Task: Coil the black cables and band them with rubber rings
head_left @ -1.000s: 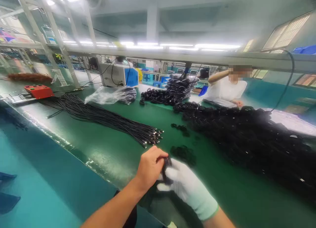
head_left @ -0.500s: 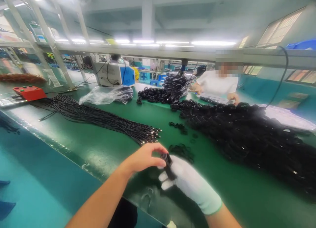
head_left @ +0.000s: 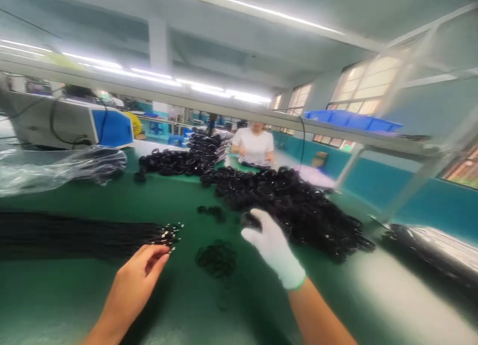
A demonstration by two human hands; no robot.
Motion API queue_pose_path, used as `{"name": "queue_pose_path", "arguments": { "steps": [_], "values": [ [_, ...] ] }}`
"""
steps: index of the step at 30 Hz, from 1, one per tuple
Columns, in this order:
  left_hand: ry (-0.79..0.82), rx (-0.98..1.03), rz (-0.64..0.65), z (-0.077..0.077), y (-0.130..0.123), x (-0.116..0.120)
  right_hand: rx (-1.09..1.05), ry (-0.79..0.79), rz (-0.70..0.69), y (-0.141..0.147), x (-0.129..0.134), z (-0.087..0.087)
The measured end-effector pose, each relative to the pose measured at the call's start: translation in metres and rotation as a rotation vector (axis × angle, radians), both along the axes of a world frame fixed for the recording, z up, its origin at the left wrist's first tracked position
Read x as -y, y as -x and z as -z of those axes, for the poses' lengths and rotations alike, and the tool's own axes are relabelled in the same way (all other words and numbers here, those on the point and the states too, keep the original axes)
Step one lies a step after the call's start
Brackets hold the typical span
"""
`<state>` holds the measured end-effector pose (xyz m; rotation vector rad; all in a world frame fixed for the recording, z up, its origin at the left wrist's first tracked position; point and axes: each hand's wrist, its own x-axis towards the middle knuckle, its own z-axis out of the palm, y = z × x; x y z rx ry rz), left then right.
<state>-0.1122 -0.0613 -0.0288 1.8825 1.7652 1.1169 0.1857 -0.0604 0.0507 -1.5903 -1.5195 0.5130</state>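
Observation:
My bare left hand [head_left: 164,253] is at the white-tipped ends of a long bundle of black cables [head_left: 85,233]; its thumb and fingertips come together, and what lies between them is too small to make out. Farther right, my right hand [head_left: 267,243], in a white glove, has a blurred coiled black cable [head_left: 249,221] between thumb and fingers. That coil is at the near left edge of a large heap of black coils [head_left: 298,200]. Small black rings [head_left: 216,259] lie on the green table [head_left: 179,305] between my hands.
A clear plastic bag [head_left: 56,168] and a grey and blue machine [head_left: 74,123] stand at the left. Behind the heap, a person in a white shirt [head_left: 254,143] sits near stacked black packs [head_left: 207,146]. A blue tray [head_left: 351,121] rests on the overhead rail. Wrapped bundles [head_left: 433,250] lie at the right.
The view has swung right. My hands have moved apart: the left to the cable ends, the right toward the heap with the black coil, which the left has let go.

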Motion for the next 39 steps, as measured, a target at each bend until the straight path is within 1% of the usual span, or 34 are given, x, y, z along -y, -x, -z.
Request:
{"name": "queue_pose_path", "arguments": {
  "steps": [1,4,5,7,10,12,14,17,20,22,24,26,29,30,31,32,34,36,38,39],
  "values": [
    [0.016,-0.017,0.002,0.002,0.002,-0.001,0.062,-0.032,0.101,-0.020,-0.009,-0.008],
    [0.050,-0.060,0.026,0.005,0.006,-0.004,0.161,-0.053,0.299,-0.079,-0.036,-0.026],
    [0.056,-0.073,0.040,0.006,0.006,-0.004,0.188,-0.052,0.342,-0.094,-0.046,-0.028],
    [0.055,-0.094,0.068,0.007,0.005,-0.005,0.237,-0.044,0.366,-0.116,-0.065,-0.030],
    [0.044,-0.118,0.114,0.007,0.003,-0.005,0.271,-0.024,0.341,-0.127,-0.088,-0.028],
    [0.043,-0.124,0.126,0.006,0.002,-0.003,0.263,-0.011,0.329,-0.127,-0.095,-0.028],
    [0.045,-0.119,0.119,0.005,0.002,-0.001,0.242,-0.018,0.352,-0.127,-0.089,-0.031],
    [0.043,-0.100,0.123,0.003,0.002,0.000,0.191,-0.077,0.424,-0.124,-0.064,-0.037],
    [0.059,-0.067,0.137,0.002,0.001,-0.004,0.131,-0.109,0.414,-0.105,-0.033,-0.036],
    [0.063,-0.037,0.136,0.000,-0.003,-0.004,0.101,-0.097,0.352,-0.079,-0.017,-0.028],
    [0.047,-0.002,0.137,-0.007,-0.008,0.005,0.065,-0.068,0.245,-0.044,-0.003,-0.016],
    [0.025,0.025,0.160,-0.017,-0.015,0.022,0.042,-0.011,0.099,-0.006,0.009,-0.001],
    [0.011,-0.005,0.281,-0.030,-0.018,0.046,0.094,0.096,-0.100,0.046,0.026,0.025],
    [0.017,-0.034,0.286,-0.033,-0.014,0.050,0.105,0.112,-0.156,0.060,0.031,0.033],
    [0.029,-0.076,0.265,-0.035,-0.005,0.053,0.113,0.129,-0.209,0.072,0.035,0.041],
    [0.047,-0.125,0.215,-0.036,0.007,0.054,0.119,0.150,-0.260,0.082,0.039,0.047],
    [0.096,-0.218,0.066,-0.035,0.042,0.052,0.140,0.210,-0.354,0.098,0.045,0.054],
    [0.146,-0.278,-0.084,-0.031,0.081,0.048,0.166,0.257,-0.426,0.110,0.048,0.056],
    [0.178,-0.306,-0.186,-0.024,0.114,0.043,0.172,0.263,-0.496,0.119,0.048,0.056],
    [0.188,-0.322,-0.225,-0.020,0.127,0.042,0.161,0.244,-0.528,0.125,0.048,0.057]
  ]
}}
